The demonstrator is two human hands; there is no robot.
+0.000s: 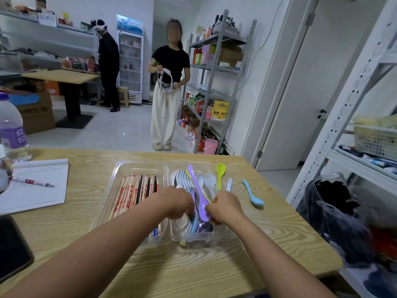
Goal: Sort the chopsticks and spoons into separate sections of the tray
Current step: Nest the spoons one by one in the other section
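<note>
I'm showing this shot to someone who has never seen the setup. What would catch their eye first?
Probably the two bare hands, left hand and right hand, meeting over the spoon section of the clear tray at the table's middle, with a purple spoon sticking up between them. Next, the red-and-white chopsticks lined up in the tray's left section, and the blue spoon lying alone on the table to the tray's right.

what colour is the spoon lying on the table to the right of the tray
Light blue: the spoon lies alone on the wooden table, clearest in the head view.
</note>
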